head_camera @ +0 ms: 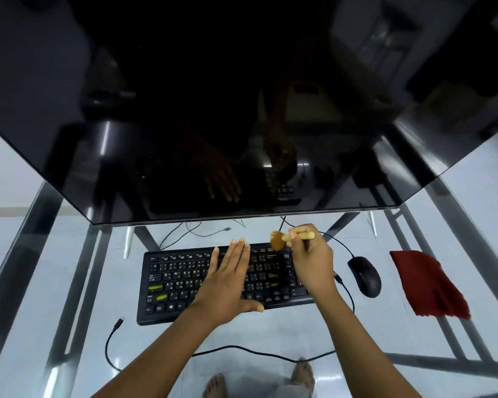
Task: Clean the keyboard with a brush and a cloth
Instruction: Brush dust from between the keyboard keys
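A black keyboard (173,282) lies flat on the glass table, below the monitor. My left hand (227,280) rests flat on the middle of the keys with fingers straight and spread. My right hand (311,259) hovers over the keyboard's right end and grips a small brush (282,239) by its pale wooden handle. The brown bristles point left, over the top row of keys near the back right corner. A dark red cloth (426,285) lies on the glass to the right, beyond the mouse, untouched.
A large dark monitor (242,110) overhangs the back of the table. A black mouse (365,275) sits right of the keyboard, its cable (242,350) looping along the near side. The glass tabletop (55,282) shows metal frame bars and my bare feet below.
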